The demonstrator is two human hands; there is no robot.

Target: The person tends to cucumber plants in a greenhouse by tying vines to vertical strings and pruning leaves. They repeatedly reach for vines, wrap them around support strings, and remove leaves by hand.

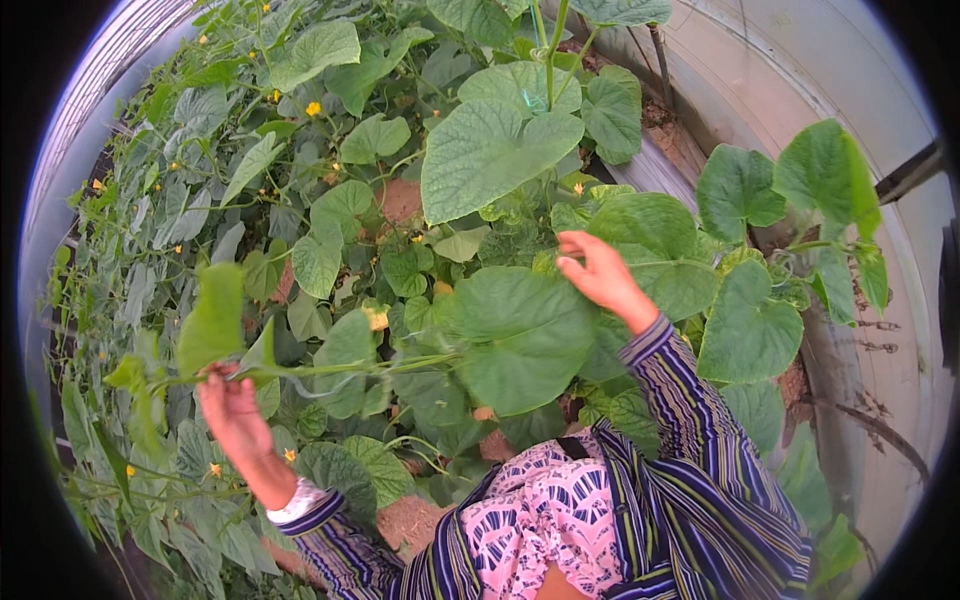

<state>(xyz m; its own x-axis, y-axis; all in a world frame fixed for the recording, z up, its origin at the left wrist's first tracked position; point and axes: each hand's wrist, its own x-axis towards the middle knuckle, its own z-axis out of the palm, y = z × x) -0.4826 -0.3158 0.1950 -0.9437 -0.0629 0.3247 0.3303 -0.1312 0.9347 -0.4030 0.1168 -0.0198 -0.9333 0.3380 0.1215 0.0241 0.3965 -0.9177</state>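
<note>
My left hand (pixel 236 412) is at the left, its fingertips closed on the stem of a cucumber vine (pixel 322 370). The vine stretches sideways across the front of my body, its young leafy tip blurred beyond my fingers. A pale string hangs in a loose curve below the stem. My right hand (pixel 604 277) sits at the upper edge of a broad green leaf (pixel 517 337), thumb and fingers bent close together. Whether anything thin lies between them is hidden. Above it, another large leaf (pixel 495 157) spreads out near a stem with green twine (pixel 534 101).
Dense cucumber plants with yellow flowers (pixel 313 109) fill the left side. A plastic greenhouse wall (pixel 840 352) curves along the right, with a leafy vine (pixel 810 244) close to it. Bare soil (pixel 412 521) shows between leaves near my body.
</note>
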